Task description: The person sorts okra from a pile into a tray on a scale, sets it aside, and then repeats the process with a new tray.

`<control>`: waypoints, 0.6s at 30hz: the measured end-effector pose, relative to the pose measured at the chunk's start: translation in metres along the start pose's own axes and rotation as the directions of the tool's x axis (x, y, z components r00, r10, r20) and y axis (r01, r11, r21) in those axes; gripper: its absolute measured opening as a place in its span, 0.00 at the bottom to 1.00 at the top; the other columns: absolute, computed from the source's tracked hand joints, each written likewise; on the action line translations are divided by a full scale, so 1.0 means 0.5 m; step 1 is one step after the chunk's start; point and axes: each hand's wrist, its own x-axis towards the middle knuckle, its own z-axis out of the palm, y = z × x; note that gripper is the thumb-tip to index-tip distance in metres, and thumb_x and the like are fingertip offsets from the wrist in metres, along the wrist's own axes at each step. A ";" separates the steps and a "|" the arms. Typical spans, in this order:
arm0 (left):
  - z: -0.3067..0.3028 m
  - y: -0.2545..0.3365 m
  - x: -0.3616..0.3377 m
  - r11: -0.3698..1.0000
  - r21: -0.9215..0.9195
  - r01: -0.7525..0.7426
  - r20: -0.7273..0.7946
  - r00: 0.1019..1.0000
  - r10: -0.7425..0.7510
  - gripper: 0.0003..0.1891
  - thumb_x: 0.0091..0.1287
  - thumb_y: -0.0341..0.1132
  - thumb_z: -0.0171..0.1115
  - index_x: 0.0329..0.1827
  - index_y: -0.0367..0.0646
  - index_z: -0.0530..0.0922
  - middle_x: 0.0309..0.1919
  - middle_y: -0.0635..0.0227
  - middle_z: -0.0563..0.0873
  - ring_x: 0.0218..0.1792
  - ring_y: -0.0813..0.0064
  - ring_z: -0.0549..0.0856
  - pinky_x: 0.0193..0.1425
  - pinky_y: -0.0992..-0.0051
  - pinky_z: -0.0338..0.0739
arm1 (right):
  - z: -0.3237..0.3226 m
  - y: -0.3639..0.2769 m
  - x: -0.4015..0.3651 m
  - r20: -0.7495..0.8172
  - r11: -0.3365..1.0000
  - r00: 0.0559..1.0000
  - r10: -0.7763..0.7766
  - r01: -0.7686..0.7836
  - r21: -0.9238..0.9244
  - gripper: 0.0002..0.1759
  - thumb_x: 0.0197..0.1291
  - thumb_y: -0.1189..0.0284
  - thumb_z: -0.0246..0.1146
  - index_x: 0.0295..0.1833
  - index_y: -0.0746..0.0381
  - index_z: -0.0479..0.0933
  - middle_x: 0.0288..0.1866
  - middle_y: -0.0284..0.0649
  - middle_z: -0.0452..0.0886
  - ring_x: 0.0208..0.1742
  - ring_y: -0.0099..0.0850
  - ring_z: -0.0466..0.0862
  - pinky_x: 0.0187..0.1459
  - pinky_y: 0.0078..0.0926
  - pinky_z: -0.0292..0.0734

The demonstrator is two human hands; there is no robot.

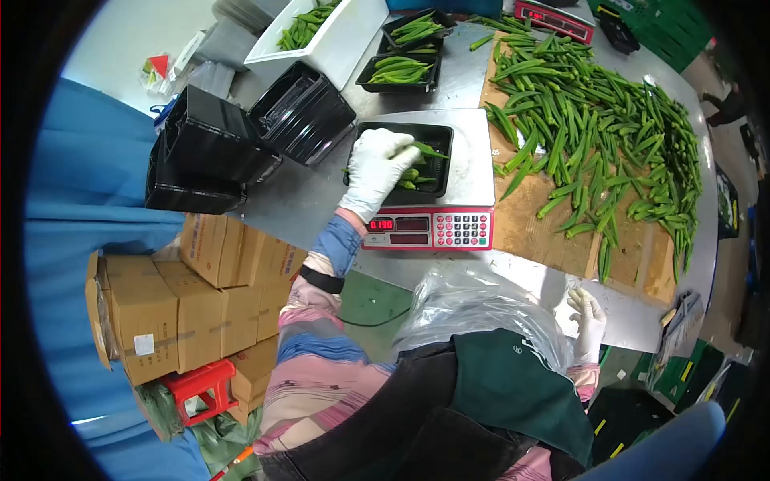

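My left hand (377, 170), in a white glove, is over a black tray (439, 186) on the scale's metal plate (472, 152). Its fingers are closed on a green okra pod (431, 150) that sticks out to the right. More pods lie in the tray below, partly hidden by the hand. The red and white scale (433, 228) shows 0.190. My right hand (588, 317), also gloved, is near the table's front edge at the right, fingers loosely bent and apart, holding nothing.
A large okra pile (593, 128) covers the cardboard (533, 220) at the right. Stacked black trays (301, 112) stand at the left. Filled trays (399, 70) and a white bin (341, 36) are at the back. Cardboard boxes (192, 309) and a red stool (200, 385) stand lower left.
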 end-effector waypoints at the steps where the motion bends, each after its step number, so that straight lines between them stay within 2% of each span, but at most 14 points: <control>1: 0.003 0.021 0.009 0.987 0.145 -0.073 0.032 0.997 0.069 0.12 0.61 0.40 0.75 0.46 0.49 0.90 0.39 0.65 0.86 0.48 0.62 0.82 0.55 0.64 0.77 | 0.002 -0.003 -0.003 -0.001 1.000 1.000 -0.011 0.011 0.000 0.20 0.78 0.63 0.58 0.64 0.66 0.80 0.57 0.46 0.88 0.52 0.28 0.88 0.41 0.17 0.77; 2: 0.023 0.009 0.018 0.971 0.201 -0.126 0.081 0.990 0.112 0.12 0.60 0.41 0.75 0.44 0.49 0.90 0.39 0.66 0.85 0.50 0.63 0.80 0.55 0.64 0.75 | 0.002 -0.005 -0.006 -0.002 1.000 1.000 -0.022 0.022 -0.002 0.20 0.78 0.63 0.58 0.64 0.66 0.80 0.57 0.46 0.88 0.52 0.28 0.88 0.41 0.17 0.77; 5: 0.012 0.025 0.053 0.996 -0.010 -0.091 0.050 0.995 0.091 0.11 0.59 0.40 0.76 0.43 0.48 0.91 0.38 0.66 0.86 0.45 0.61 0.82 0.52 0.62 0.77 | -0.009 0.000 -0.011 -0.021 1.000 1.000 -0.019 0.019 0.015 0.20 0.78 0.64 0.58 0.64 0.66 0.80 0.57 0.45 0.88 0.52 0.27 0.88 0.40 0.16 0.77; 6: -0.007 0.025 0.077 0.971 -0.178 -0.157 0.054 0.984 0.169 0.09 0.62 0.38 0.75 0.42 0.45 0.90 0.34 0.69 0.87 0.38 0.68 0.85 0.47 0.67 0.79 | -0.014 0.005 -0.013 -0.028 1.000 1.000 -0.009 0.010 0.022 0.19 0.78 0.64 0.58 0.64 0.65 0.80 0.57 0.45 0.88 0.52 0.27 0.88 0.40 0.16 0.77; 7: -0.055 0.085 0.077 0.705 -0.631 0.323 0.272 0.944 -0.189 0.07 0.68 0.34 0.73 0.44 0.41 0.90 0.35 0.72 0.90 0.37 0.77 0.86 0.46 0.75 0.81 | -0.017 0.011 -0.014 -0.037 1.000 0.999 -0.001 0.002 0.026 0.19 0.78 0.64 0.59 0.64 0.65 0.80 0.56 0.45 0.88 0.51 0.27 0.89 0.40 0.16 0.77; 9: -0.124 0.149 0.091 0.492 -0.819 0.296 0.254 0.955 -0.151 0.08 0.73 0.32 0.69 0.47 0.39 0.90 0.40 0.71 0.92 0.40 0.82 0.86 0.49 0.80 0.81 | -0.018 0.020 -0.016 -0.047 0.999 0.999 0.015 -0.013 0.033 0.19 0.78 0.64 0.59 0.64 0.65 0.80 0.55 0.44 0.89 0.50 0.27 0.89 0.40 0.16 0.78; 11: -0.158 0.213 0.091 0.501 -0.821 0.275 0.212 0.960 -0.181 0.09 0.73 0.31 0.67 0.50 0.39 0.89 0.43 0.68 0.92 0.40 0.81 0.87 0.50 0.80 0.82 | -0.005 0.008 -0.015 0.006 1.000 1.000 0.001 -0.001 -0.020 0.22 0.77 0.65 0.60 0.68 0.65 0.77 0.60 0.46 0.86 0.54 0.27 0.87 0.43 0.17 0.78; 12: -0.139 0.225 0.085 0.456 -0.856 0.244 0.206 0.970 -0.133 0.10 0.73 0.33 0.68 0.51 0.38 0.89 0.42 0.68 0.92 0.40 0.81 0.87 0.49 0.80 0.82 | 0.006 -0.004 -0.015 0.038 0.999 0.999 -0.006 0.007 -0.046 0.24 0.76 0.65 0.61 0.71 0.65 0.75 0.62 0.46 0.85 0.56 0.28 0.87 0.44 0.17 0.78; 13: -0.133 0.261 0.074 0.411 -0.873 0.261 0.257 0.964 -0.066 0.11 0.73 0.34 0.68 0.52 0.36 0.88 0.42 0.67 0.92 0.41 0.81 0.87 0.50 0.80 0.82 | 0.038 -0.036 -0.027 0.053 0.995 0.994 -0.099 0.100 -0.006 0.25 0.75 0.68 0.62 0.73 0.65 0.72 0.65 0.45 0.83 0.58 0.27 0.85 0.47 0.18 0.78; 14: -0.111 0.295 0.058 0.306 -0.899 0.313 0.337 0.941 0.028 0.11 0.73 0.32 0.67 0.52 0.35 0.88 0.43 0.66 0.91 0.43 0.80 0.88 0.51 0.79 0.83 | 0.084 -0.086 -0.050 0.066 0.981 0.979 -0.193 0.191 0.035 0.28 0.73 0.71 0.62 0.76 0.65 0.70 0.68 0.45 0.81 0.60 0.27 0.84 0.49 0.19 0.77; 15: -0.091 0.335 0.036 0.333 -0.895 0.295 0.352 0.927 0.126 0.10 0.71 0.32 0.69 0.49 0.36 0.88 0.39 0.66 0.92 0.40 0.79 0.88 0.47 0.77 0.83 | 0.112 -0.125 -0.062 0.076 0.957 0.956 -0.284 0.278 0.078 0.31 0.72 0.74 0.63 0.78 0.64 0.67 0.71 0.44 0.78 0.62 0.27 0.83 0.51 0.20 0.77; 16: 0.006 0.358 -0.007 0.177 -0.966 0.187 0.224 0.949 0.223 0.10 0.72 0.33 0.68 0.49 0.37 0.89 0.40 0.65 0.91 0.38 0.79 0.89 0.44 0.75 0.83 | 0.117 -0.143 -0.061 0.181 0.896 0.887 -0.425 0.441 -0.057 0.38 0.70 0.78 0.62 0.83 0.62 0.59 0.78 0.43 0.71 0.65 0.26 0.79 0.59 0.21 0.76; 18: 0.088 0.429 -0.072 0.270 -0.900 0.342 0.424 0.830 0.361 0.11 0.71 0.35 0.69 0.48 0.35 0.88 0.38 0.64 0.91 0.35 0.79 0.87 0.41 0.76 0.82 | 0.126 -0.137 -0.062 0.170 0.881 0.882 -0.440 0.461 -0.107 0.34 0.71 0.78 0.62 0.80 0.62 0.64 0.74 0.42 0.75 0.63 0.26 0.80 0.59 0.23 0.76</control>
